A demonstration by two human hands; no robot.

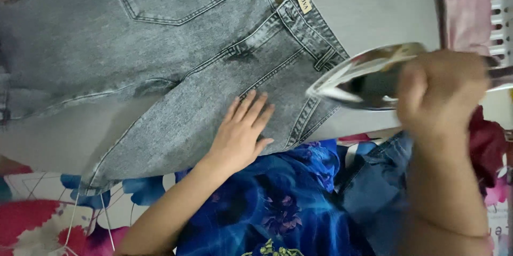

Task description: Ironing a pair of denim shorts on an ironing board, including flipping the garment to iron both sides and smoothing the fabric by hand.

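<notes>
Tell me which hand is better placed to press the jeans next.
Probably the right hand: it grips the iron, raised at the waistband of the jeans. The left hand lies flat on the denim, holding it down.

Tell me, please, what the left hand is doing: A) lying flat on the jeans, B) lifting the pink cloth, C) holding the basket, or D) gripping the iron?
A: the left hand lies flat with fingers spread on the jeans, while the right hand holds the iron.
</notes>
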